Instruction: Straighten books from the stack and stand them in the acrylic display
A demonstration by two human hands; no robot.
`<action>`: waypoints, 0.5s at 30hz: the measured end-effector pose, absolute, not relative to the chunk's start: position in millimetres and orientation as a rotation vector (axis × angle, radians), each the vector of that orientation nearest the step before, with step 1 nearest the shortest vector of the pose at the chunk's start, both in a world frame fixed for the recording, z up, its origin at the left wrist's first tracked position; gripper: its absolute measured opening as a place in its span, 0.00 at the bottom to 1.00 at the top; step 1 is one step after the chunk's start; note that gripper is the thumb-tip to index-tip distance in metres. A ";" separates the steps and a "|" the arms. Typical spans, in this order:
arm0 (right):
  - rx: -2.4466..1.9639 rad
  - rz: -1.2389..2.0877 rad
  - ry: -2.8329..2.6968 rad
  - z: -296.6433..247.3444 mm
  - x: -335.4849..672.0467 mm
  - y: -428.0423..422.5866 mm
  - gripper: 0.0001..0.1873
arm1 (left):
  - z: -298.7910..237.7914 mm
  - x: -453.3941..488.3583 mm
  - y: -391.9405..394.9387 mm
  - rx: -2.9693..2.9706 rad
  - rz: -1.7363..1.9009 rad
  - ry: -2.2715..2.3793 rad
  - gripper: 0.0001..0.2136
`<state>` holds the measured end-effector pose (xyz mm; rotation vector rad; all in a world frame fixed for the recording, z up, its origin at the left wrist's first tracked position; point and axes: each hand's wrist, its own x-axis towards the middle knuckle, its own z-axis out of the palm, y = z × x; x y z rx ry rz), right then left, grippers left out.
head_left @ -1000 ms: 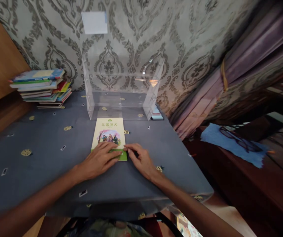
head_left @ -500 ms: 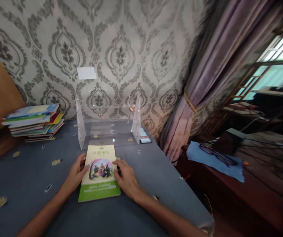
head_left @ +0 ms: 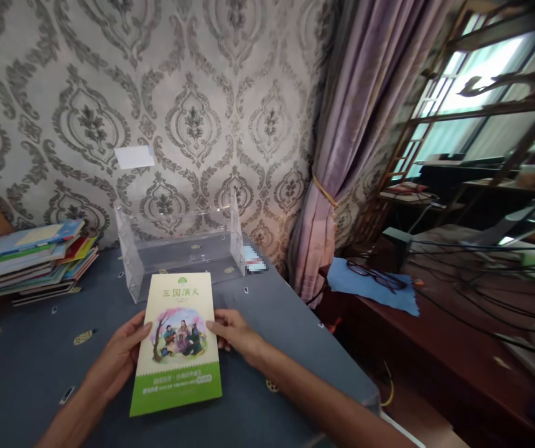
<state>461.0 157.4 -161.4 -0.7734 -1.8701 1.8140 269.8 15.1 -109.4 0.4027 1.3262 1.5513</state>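
Note:
A cream and green paperback book (head_left: 178, 354) with a picture of several seated figures faces me, its cover upright to my view. My left hand (head_left: 125, 348) grips its left edge, thumb on the cover and fingers behind. On the opposite edge my right hand (head_left: 234, 333) pinches the book the same way, its fingertips partly hidden underneath. The book looks raised off the table. Just beyond its top edge stands a clear acrylic rack (head_left: 130, 261) with see-through side panels.
A stack of books (head_left: 29, 261) lies at the left of the dark blue tablecloth (head_left: 267, 323). A purple curtain (head_left: 318, 224) hangs behind the table's right edge. Further right, glasses (head_left: 374, 274) rest on a blue cloth (head_left: 402, 298), near tangled cables.
Both hands have closed on the book's edges and brought it up nearer to me. The view has turned to the right and tilted slightly.

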 end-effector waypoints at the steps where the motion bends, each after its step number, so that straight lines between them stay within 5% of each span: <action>1: -0.720 1.824 -1.858 -153.1 461.7 157.1 0.15 | -105.1 269.7 15.8 0.419 1.563 1.323 0.35; 8: -0.467 1.172 -2.047 -90.0 471.0 153.1 0.10 | -76.1 274.5 22.3 0.617 1.831 1.336 0.24; 15: -0.630 1.009 -2.184 -108.8 476.9 138.2 0.06 | -93.5 286.0 28.6 0.586 1.915 1.443 0.25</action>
